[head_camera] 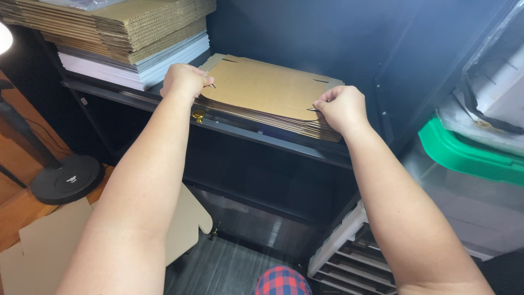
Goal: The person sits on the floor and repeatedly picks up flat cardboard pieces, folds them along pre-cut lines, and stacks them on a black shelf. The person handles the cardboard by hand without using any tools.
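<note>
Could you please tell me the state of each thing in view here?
Left hand: closed on the top sheet's left edge.
Right hand: pinching its right edge.
Top cardboard sheet: flat, unfolded, on the shelf stack.
Tall cardboard pile: flat-packed, stacked.
Green-lidded bin: closed.

Brown cardboard sheets [267, 93] on a black shelf [262, 139]; green lid [464, 155]; red-blue checked cloth [282, 281].
</note>
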